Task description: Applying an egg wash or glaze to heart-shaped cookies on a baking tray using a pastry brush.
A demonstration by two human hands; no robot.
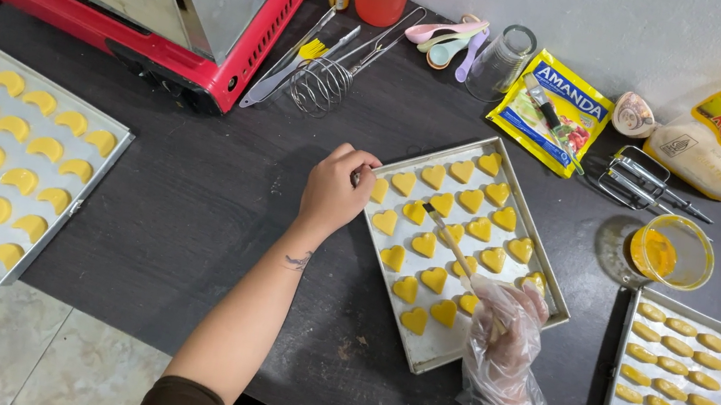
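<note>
Left hand (335,191) pinching rim of centre baking tray (438,352) to steady it, gloved right hand (503,348) closed around thin brush (449,242), bristles down among yellow heart cookies (433,279), egg-wash cup (671,250) near right.

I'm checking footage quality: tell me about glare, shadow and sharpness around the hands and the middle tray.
Head view: light is even and soft, the middle tray shows a dull sheen, no harsh glare; the left hand casts a faint shadow on the dark table; the clear glove on the right hand glints slightly; the brush and heart-shaped cookies look sharp, frame edges bend slightly.
</note>
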